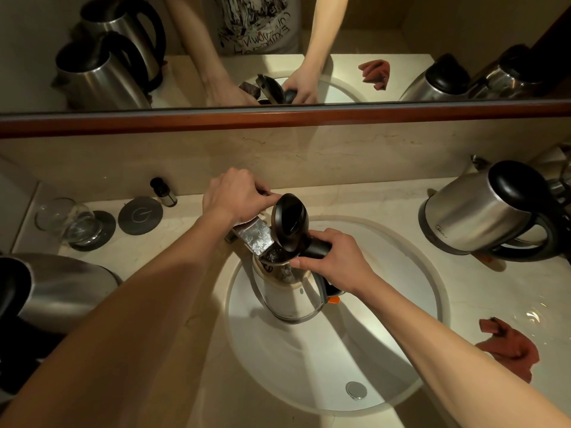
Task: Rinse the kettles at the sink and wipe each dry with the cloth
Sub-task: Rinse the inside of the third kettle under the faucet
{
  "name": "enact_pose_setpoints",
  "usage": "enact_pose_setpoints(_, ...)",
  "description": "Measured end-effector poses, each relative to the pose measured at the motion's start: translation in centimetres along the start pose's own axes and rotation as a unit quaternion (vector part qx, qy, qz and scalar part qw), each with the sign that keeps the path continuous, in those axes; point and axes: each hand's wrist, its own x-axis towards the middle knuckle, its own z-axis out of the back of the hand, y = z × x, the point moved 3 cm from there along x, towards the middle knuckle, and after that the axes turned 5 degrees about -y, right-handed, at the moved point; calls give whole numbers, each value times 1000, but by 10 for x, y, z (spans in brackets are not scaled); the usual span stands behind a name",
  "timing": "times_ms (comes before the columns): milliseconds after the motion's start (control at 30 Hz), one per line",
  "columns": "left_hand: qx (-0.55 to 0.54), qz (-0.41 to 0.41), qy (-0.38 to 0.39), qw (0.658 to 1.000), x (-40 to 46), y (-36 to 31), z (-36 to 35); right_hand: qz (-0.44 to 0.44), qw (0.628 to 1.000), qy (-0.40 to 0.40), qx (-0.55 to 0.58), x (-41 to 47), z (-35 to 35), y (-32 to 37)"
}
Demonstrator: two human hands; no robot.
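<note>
Nearest to me, the round white sink sits in the pale stone counter, with its silver drain plug at the near side. At the sink's right edge lies the crumpled rust-red cloth, close by for the drying that I think comes after.

My right hand is curled tight round the black handle of the shiny steel kettle with its black lid flipped up. I hold it over the sink, so spills go down the drain. Its open mouth sits right under the flat silver tap, and I see water going in. I think this is the rinsing step.

My left hand is curled over the top of the tap, I think working the water.

Another steel kettle stands at the counter's right edge, and one more at the near left edge. At the far left are a clear glass and a round grey coaster. Behind is a mirror.
</note>
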Motion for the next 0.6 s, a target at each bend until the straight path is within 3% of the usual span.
enact_pose_setpoints(600, 4, 2, -7, 1000, 2, 1, -3, 5, 1000, 1, -2, 1, 1, 0)
